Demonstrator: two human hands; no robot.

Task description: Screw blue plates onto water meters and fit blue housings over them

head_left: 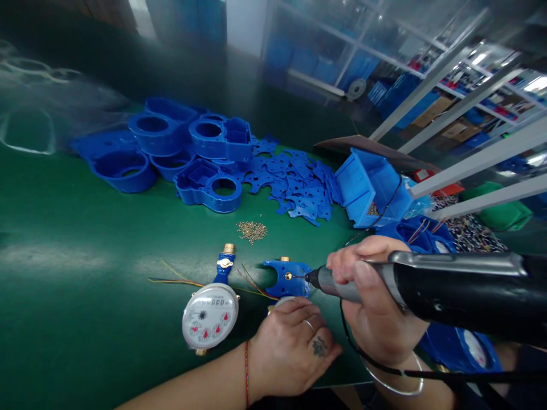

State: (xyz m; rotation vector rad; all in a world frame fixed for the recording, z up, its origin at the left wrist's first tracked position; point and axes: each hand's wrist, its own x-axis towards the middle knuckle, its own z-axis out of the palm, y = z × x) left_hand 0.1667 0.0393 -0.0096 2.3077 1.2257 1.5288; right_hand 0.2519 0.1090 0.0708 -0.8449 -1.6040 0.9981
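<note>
My right hand (376, 296) is wrapped around an electric screwdriver (453, 279), which lies almost level and points left. Its thin bit reaches a brass-coloured fitting (289, 276) on a flat blue plate (298, 287). Just below the plate, my left hand (294, 347) curls over a water meter, covering most of it; only a bit of its pale rim (284, 300) shows. Thin coloured wires (260, 290) run out beside it. To the left lies another water meter (210, 316) with a white dial, a blue body and a brass threaded end (229, 248).
Small brass screws (252, 231) lie in a pile beyond the plate. Farther back are blue housings (209, 185) and a heap of blue plates (294, 179). A light-blue bin (363, 185) stands at right, near white posts (478, 165). The screwdriver's black cord (348, 327) hangs by my right wrist.
</note>
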